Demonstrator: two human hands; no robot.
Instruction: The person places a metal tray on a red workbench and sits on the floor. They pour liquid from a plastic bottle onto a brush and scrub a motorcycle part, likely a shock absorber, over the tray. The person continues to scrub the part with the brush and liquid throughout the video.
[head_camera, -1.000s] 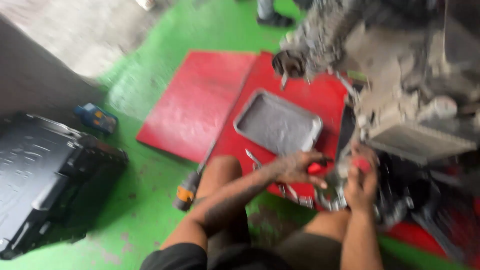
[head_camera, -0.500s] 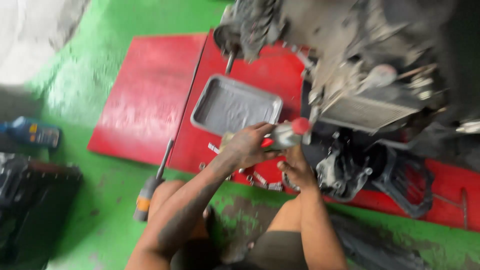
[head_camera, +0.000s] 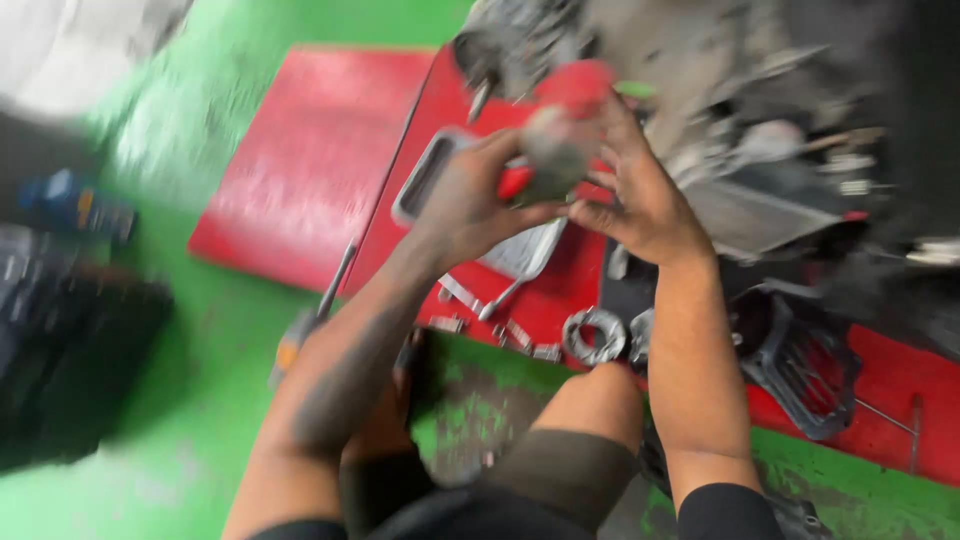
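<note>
Grey round part (head_camera: 553, 152), one, blurred, held up between both hands above the near edge of the metal tray (head_camera: 520, 255), in the middle of the view. Left hand (head_camera: 470, 200) is wrapped around a red-handled tool (head_camera: 515, 182), fingers closed on it, and presses against the grey part from the left. Right hand (head_camera: 640, 195) meets the part from the right, fingertips curled onto it; whether they pinch it tightly I cannot tell through the motion blur.

One shallow metal tray lies on the red mats, mostly hidden under the left hand. Two red mats: a far-left one (head_camera: 310, 170), bare, and a longer one (head_camera: 880, 380) running right under the machinery. One large grey engine block (head_camera: 700, 90) fills the far right, smeared by blur. One metal ring (head_camera: 597, 335) lies on the mat just near of the hands, beside the right forearm. A few small metal pieces (head_camera: 500, 330) lie left of the ring, near the mat's near edge; count unclear. One black ribbed cover (head_camera: 805, 365) sits at right, near the right arm. One long tool with an orange grip (head_camera: 300, 345) lies at the mat seam, its handle on the green floor (head_camera: 200, 400). One blue bottle (head_camera: 85, 205) lies far left; one black case (head_camera: 70, 370) near left.
</note>
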